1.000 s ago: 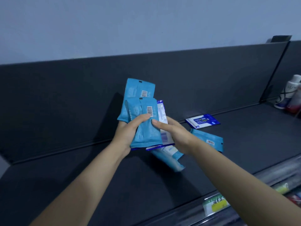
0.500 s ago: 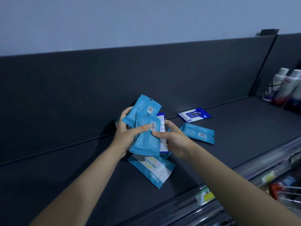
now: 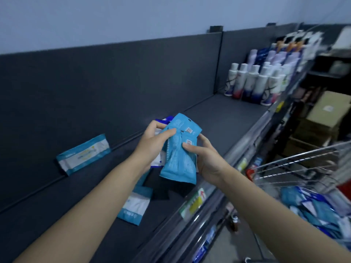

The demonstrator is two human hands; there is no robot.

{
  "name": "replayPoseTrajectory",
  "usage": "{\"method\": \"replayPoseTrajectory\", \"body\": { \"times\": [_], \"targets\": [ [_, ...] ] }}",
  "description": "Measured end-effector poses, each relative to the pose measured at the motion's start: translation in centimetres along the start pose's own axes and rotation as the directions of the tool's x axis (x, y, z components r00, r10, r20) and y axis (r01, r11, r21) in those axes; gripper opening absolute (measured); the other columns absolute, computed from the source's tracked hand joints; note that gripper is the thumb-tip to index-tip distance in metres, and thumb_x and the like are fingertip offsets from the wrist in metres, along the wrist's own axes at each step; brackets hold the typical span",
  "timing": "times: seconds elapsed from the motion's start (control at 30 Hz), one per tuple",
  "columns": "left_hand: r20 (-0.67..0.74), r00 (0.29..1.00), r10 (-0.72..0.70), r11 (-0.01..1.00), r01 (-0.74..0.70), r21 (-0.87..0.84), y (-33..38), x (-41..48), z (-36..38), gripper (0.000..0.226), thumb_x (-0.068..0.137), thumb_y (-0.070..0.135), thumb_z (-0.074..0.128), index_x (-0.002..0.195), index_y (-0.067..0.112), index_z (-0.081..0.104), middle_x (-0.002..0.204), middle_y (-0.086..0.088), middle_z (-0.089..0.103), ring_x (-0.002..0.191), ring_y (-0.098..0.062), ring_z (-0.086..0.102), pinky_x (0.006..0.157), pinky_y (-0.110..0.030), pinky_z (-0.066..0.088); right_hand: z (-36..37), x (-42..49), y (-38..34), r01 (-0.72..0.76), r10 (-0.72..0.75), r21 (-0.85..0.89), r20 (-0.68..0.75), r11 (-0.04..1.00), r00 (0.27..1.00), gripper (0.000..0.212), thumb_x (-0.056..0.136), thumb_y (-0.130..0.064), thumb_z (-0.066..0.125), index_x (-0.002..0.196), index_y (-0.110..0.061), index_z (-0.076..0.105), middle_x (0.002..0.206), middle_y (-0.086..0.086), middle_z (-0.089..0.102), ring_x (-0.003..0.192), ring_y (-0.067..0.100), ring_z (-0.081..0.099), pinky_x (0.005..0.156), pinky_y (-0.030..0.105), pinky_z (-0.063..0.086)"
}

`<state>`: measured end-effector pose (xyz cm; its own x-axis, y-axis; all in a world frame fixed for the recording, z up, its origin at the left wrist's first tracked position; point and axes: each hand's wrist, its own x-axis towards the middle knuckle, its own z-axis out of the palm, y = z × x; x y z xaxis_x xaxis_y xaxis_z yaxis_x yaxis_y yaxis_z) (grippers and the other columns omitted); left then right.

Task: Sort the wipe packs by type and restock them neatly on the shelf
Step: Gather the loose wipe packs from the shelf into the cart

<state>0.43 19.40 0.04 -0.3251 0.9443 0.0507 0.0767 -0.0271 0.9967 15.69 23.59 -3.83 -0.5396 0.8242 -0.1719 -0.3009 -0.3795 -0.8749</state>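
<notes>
Left grip (image 3: 152, 143) and right grip (image 3: 207, 160) are both clamped on a bundle of light-blue packs (image 3: 178, 160). 2 barcoded ones show in front. The bundle is tilted above the shelf (image 3: 224, 118), toward its front edge and not touching it. Left grip also pinches a dark-blue-and-white pack (image 3: 164, 119) behind the bundle.

Change vs 0.5 s ago: the view has swung right and the bundle now sits nearer the front edge, with the same hold on it. The 2 loose packs seen then to the right of the hands are out of sight; cannot tell if they were picked up.

A teal-and-white pack (image 3: 83, 154) leans on the back panel (image 3: 95, 88) at the left. A 2nd teal-and-white pack (image 3: 135, 205) lies flat near the front edge under the left forearm. The cart (image 3: 296, 164) is now in view off the front right, with loose packs (image 3: 311, 204) inside. Bottles (image 3: 252, 82) stand at the shelf's far right end.

Judgement: sorting is in hand, the light-blue type is gathered, and no neat row is set down yet. The turn toward the cart suggests more stock to fetch. Much of the task is left.
</notes>
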Motion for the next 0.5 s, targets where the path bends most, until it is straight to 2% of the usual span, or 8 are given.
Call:
{"method": "replayPoseTrajectory", "body": {
  "times": [0.1,0.2,0.23,0.3,0.37,0.43,0.5],
  "targets": [
    [0.194,0.981,-0.025,0.995,0.006,0.099,1.1,0.8,6.1,0.027,0.083,0.027,0.071,0.101,0.013,0.056,0.104,-0.005,0.068,0.091,-0.02,0.065,0.08,-0.035,0.051,-5.2,-2.6,-3.1,0.09,-0.091,-0.015,-0.149,0.996,0.985,0.076,0.071,-0.007,0.078,0.136,-0.018,0.04,0.121,0.011,0.065,0.093,0.028,0.07,0.065,0.04,0.057],
    [0.355,0.935,0.028,0.973,-0.107,0.206,1.8,1.3,13.2,0.052,0.069,0.04,0.08,0.114,0.031,0.055,0.122,-0.001,0.06,0.106,-0.016,0.061,0.092,-0.036,0.051,-11.3,-5.8,-6.0,0.193,-0.185,0.008,-0.241,0.981,0.953,0.078,0.065,-0.005,0.08,0.133,-0.016,0.042,0.116,0.009,0.068,0.097,0.03,0.069,0.072,0.043,0.058],
    [0.4,0.915,0.056,0.959,-0.161,0.234,1.7,1.3,15.9,0.064,0.069,0.04,0.081,0.124,0.037,0.048,0.127,0.004,0.056,0.11,-0.013,0.058,0.093,-0.033,0.048,-13.6,-6.9,-6.8,0.229,-0.221,-0.002,-0.273,0.973,0.936,0.074,0.069,-0.002,0.079,0.132,-0.015,0.043,0.113,0.007,0.069,0.096,0.028,0.07,0.072,0.042,0.058],
    [0.503,0.862,0.056,0.958,-0.188,0.215,1.3,1.1,21.7,0.086,0.077,0.027,0.079,0.142,0.041,0.026,0.129,0.012,0.049,0.108,-0.003,0.056,0.089,-0.025,0.045,-18.9,-9.3,-7.8,0.273,-0.27,-0.042,-0.348,0.961,0.898,0.069,0.075,0.004,0.073,0.132,-0.017,0.041,0.107,0.003,0.069,0.092,0.024,0.07,0.071,0.041,0.059],
    [0.607,0.795,0.001,0.982,-0.117,0.151,-0.2,0.9,28.1,0.101,0.077,0.011,0.078,0.146,0.04,0.011,0.129,0.015,0.046,0.101,0.007,0.058,0.086,-0.023,0.049,-25.0,-11.6,-8.5,0.265,-0.285,-0.107,-0.415,0.958,0.864,0.08,0.075,0.004,0.074,0.137,-0.024,0.033,0.117,0.009,0.065,0.096,0.028,0.069,0.072,0.043,0.058],
    [0.684,0.728,-0.045,0.985,-0.083,0.153,-2.7,0.8,34.7,0.116,0.068,0.008,0.081,0.147,0.043,0.003,0.138,0.006,0.044,0.108,-0.005,0.059,0.089,-0.029,0.052,-31.4,-13.9,-8.9,0.216,-0.282,-0.19,-0.467,0.958,0.838,0.101,0.072,0.004,0.077,0.144,-0.035,0.018,0.125,0.008,0.059,0.1,0.024,0.067,0.071,0.039,0.058],
    [0.736,0.668,-0.114,0.979,-0.051,0.198,-5.5,0.5,41.7,0.118,0.07,0.001,0.078,0.147,0.042,-0.001,0.13,0.008,0.047,0.102,-0.007,0.06,0.079,-0.022,0.054,-38.2,-15.7,-9.1,0.161,-0.282,-0.274,-0.491,0.948,0.824,0.113,0.071,0.003,0.078,0.145,-0.044,0.007,0.119,-0.004,0.057,0.095,0.012,0.068,0.07,0.033,0.058]
  ]
}}
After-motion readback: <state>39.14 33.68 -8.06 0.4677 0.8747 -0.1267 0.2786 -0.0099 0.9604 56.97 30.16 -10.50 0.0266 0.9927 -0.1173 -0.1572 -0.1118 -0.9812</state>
